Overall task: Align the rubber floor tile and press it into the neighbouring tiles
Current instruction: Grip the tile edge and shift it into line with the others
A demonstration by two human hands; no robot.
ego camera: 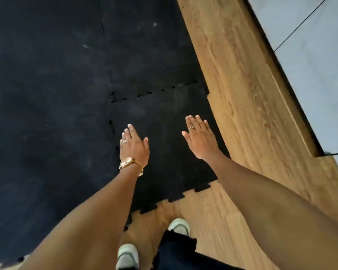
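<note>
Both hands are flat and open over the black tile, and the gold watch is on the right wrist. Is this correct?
Not quite. The head view shows the watch on the left wrist. The left hand and right hand are both open over the black tile, as you say.

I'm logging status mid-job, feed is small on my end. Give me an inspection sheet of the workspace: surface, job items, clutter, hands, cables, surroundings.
Surface: wood-look floor, partly covered by black rubber matting.
Job's things: rubber floor tile lies flat; gaps still show along its far seam and left seam with the neighbouring tiles; near toothed edge free.
Clutter: pale specks on the matting, otherwise nothing seen.
Hands: left hand and right hand open, palms down over the tile, holding nothing; contact cannot be told.
Cables: nothing seen.
Surroundings: grey floor beyond a dark strip at right; person's pale shoes on the wood.
</note>
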